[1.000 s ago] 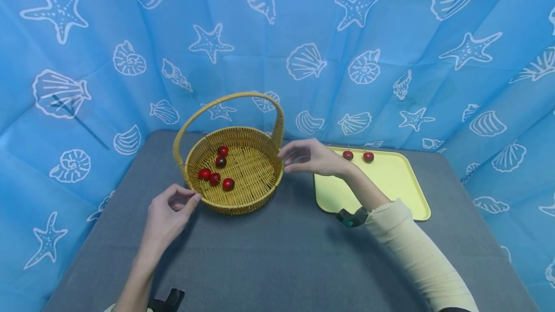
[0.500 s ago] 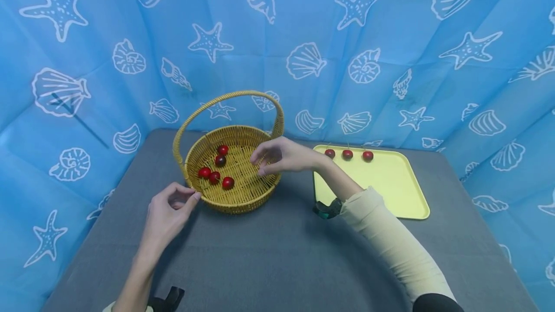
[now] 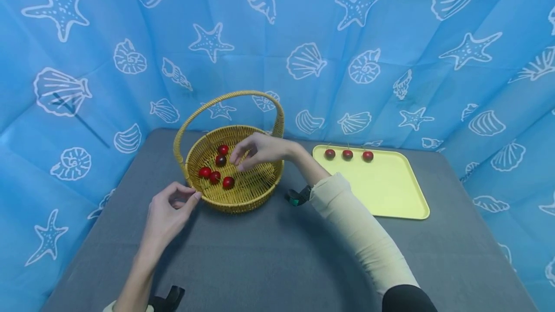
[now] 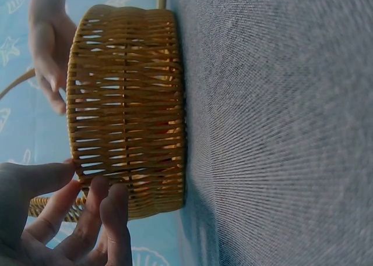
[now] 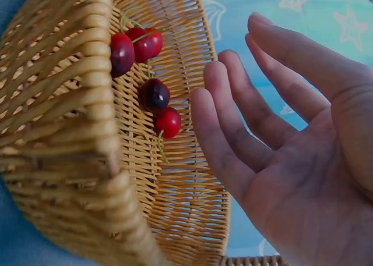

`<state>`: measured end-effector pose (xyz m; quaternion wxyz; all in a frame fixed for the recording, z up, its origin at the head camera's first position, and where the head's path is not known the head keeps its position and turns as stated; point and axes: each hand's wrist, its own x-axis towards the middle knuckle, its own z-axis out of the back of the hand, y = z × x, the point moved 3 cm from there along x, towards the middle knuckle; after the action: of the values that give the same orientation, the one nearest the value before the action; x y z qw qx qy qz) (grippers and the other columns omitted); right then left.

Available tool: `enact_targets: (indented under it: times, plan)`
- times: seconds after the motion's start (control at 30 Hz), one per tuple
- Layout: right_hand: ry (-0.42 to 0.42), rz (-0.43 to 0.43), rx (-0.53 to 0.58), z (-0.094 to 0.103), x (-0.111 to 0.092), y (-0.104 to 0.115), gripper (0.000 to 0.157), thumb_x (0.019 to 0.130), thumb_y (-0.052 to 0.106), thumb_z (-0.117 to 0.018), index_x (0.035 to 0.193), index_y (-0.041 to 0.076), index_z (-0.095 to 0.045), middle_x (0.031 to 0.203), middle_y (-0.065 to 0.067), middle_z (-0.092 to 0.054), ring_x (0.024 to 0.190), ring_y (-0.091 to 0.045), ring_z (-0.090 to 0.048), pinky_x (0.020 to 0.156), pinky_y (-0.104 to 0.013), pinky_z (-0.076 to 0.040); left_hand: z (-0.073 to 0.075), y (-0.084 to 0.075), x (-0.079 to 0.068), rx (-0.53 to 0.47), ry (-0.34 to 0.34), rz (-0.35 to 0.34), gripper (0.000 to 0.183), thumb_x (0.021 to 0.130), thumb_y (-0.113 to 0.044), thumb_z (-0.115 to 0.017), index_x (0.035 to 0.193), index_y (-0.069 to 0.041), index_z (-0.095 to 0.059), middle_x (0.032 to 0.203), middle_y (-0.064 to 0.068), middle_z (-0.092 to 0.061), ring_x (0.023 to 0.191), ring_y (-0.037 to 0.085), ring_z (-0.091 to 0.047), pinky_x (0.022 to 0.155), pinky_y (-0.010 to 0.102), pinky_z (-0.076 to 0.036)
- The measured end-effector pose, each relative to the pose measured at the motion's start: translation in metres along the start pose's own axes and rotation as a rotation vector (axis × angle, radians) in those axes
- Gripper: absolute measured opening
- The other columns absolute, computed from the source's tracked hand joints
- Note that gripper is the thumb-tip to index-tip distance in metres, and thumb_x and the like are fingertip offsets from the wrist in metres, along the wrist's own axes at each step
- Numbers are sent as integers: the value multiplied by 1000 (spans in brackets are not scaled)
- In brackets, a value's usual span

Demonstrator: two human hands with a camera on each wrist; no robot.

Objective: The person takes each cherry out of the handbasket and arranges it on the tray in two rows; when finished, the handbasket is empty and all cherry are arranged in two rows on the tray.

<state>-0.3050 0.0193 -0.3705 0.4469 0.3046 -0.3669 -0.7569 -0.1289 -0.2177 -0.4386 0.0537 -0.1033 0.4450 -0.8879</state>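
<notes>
A round yellow wicker basket (image 3: 236, 206) with a tall arched handle stands on the grey cloth, left of centre. Inside lie several dark red cherries, among them a near-black cherry (image 3: 220, 160) and a bright red cherry (image 3: 228, 183). My left hand (image 3: 169, 213) pinches the basket's front-left rim; in the left wrist view its thumb (image 4: 44, 177) and fingertips meet at the woven edge. Over the basket hovers my right hand (image 3: 265, 150), nothing between its loosely bent fingers. The right wrist view shows these fingers (image 5: 224, 132) apart from the cherries, whose green stems show.
A yellow tray (image 3: 390, 187) lies to the right, with three cherries along its back edge, one being the cherry (image 3: 347, 154) in the middle. Behind the table hangs a blue curtain (image 3: 260, 37) printed with white shells and starfish. The basket's handle (image 3: 236, 94) arches behind the right hand.
My right hand has moved left, from beside the basket's right rim to over its inside near the cherries. The left hand stays at the rim. A third cherry on the tray has come into full view.
</notes>
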Motion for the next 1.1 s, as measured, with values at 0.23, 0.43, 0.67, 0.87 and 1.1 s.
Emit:
enact_targets:
  times: [0.23, 0.43, 0.67, 0.87, 1.1]
  plan:
    - [18, -71, 64, -5, 15, -5, 29, 101, 17, -77, 129, 10, -74, 135, -19, -73, 122, -24, -70, 107, -47, -60, 0, 1, 0, -6, 2, -3, 17, 104, -25, -76, 114, -11, -74, 115, 12, -81, 82, 9, -75, 72, 23, -58]
    - [18, -144, 142, -10, 28, -11, 30, 103, 19, -77, 131, 9, -73, 128, -8, -74, 126, -33, -70, 108, -49, -60, 0, 0, 0, -11, 2, -3, 20, 104, -27, -76, 114, -10, -74, 116, 14, -81, 84, 21, -78, 70, 22, -57]
    - [2, -200, 197, -11, 37, -20, 41, 102, 19, -77, 138, 2, -69, 129, -9, -72, 131, -36, -67, 110, -45, -59, 0, -2, -2, -10, 2, -1, 24, 104, -30, -77, 116, -10, -74, 120, 17, -81, 84, 17, -78, 70, 21, -56]
    - [2, -226, 238, -15, 41, -29, 40, 102, 17, -76, 138, 1, -69, 128, -9, -72, 134, -40, -66, 113, -49, -57, -1, -1, -1, 7, -3, 10, 23, 104, -29, -76, 115, -10, -74, 119, 16, -81, 82, 13, -76, 70, 22, -55]
    - [14, -265, 239, -17, 44, -31, 36, 104, 14, -73, 138, 2, -70, 128, -9, -74, 132, -40, -68, 111, -48, -58, -2, -1, 0, 18, 0, 23, 23, 105, -31, -75, 115, -11, -73, 117, 14, -81, 82, 16, -76, 70, 23, -55]
